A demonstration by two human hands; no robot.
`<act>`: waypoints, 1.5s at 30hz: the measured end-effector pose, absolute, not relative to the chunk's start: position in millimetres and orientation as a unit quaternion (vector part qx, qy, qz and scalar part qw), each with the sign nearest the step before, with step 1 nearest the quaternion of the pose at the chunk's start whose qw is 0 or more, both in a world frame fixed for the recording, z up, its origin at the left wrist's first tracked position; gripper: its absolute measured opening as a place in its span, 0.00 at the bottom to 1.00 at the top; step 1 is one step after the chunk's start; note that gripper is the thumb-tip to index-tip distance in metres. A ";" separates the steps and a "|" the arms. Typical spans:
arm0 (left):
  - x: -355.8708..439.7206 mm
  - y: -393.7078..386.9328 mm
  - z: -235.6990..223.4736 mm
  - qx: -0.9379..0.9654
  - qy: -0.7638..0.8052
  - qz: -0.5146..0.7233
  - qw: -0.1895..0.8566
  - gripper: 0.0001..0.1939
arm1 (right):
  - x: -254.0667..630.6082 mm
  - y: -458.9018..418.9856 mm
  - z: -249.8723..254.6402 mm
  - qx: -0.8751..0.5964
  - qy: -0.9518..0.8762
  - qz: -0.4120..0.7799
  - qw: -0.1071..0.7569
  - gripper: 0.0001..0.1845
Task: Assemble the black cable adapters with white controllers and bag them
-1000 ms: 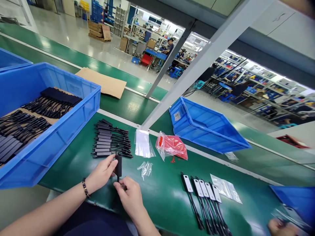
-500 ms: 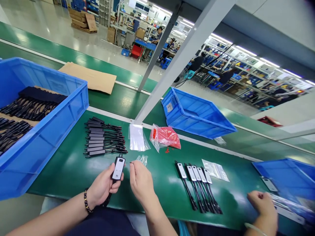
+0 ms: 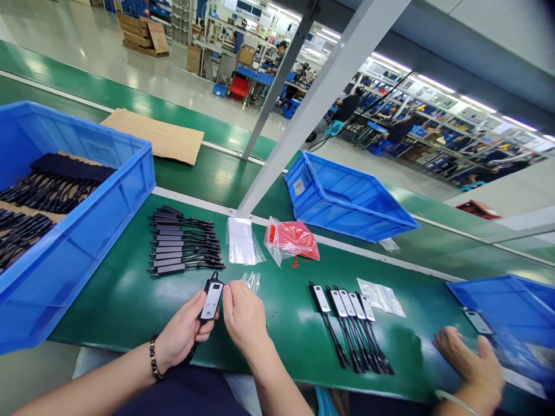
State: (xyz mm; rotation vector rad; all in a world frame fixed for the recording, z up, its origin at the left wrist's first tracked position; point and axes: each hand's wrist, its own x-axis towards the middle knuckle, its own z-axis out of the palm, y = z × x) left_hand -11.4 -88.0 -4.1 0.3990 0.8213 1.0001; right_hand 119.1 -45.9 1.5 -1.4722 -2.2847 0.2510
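Device (image 3: 211,301) of black plastic, slim and oblong, with a silver-white face and a small black loop at its top, is gripped by the left hand (image 3: 178,334), thumb at its edge and fingers curled behind. It leans slightly to one o'clock; a black cable (image 3: 191,352) shows below the hand. The right hand (image 3: 246,315) is closed, its fingertips together just beside the device at three o'clock; I cannot tell whether they touch it or pinch anything.

From the device, on the green tabletop (image 3: 277,358): a row of dark, cabled units (image 3: 170,244) lies at eleven o'clock, flat clear plastic bags (image 3: 241,241) at one. At two are small clear plastic pieces (image 3: 252,281), a clear bag with red contents (image 3: 297,240) and tiny red rings (image 3: 295,264). Five white-faced black cabled units (image 3: 347,303) lie at three. A deep blue plastic crate (image 3: 93,214) holding black cabled units (image 3: 65,176) stands at ten. Farther out at three, another person's open hand (image 3: 474,367) is near a blue bin (image 3: 515,294).
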 end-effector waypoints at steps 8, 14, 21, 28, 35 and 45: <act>-12.5 -88.6 -6.4 0.187 0.381 0.460 0.780 0.17 | 119.8 -45.3 7.2 -0.522 -0.809 0.169 0.212 0.17; -12.2 -88.4 -5.2 0.183 0.380 0.459 0.782 0.17 | 120.0 -42.5 6.5 -0.527 -0.792 0.224 0.213 0.17; -12.2 -86.9 -5.2 0.179 0.380 0.466 0.779 0.16 | 125.1 -48.5 17.5 -0.479 -0.794 0.292 0.233 0.20; -17.1 -79.3 -3.9 0.109 0.390 0.489 0.773 0.18 | 164.3 -20.2 -0.6 -0.572 -0.790 0.175 0.137 0.20; -20.0 -77.5 0.6 0.107 0.363 0.502 0.777 0.21 | 177.3 1.6 -41.7 -0.671 -0.732 0.037 0.114 0.12; 3.6 -78.0 0.3 0.096 0.267 0.499 0.818 0.21 | 127.7 -68.9 2.4 -0.550 -0.713 0.316 0.298 0.25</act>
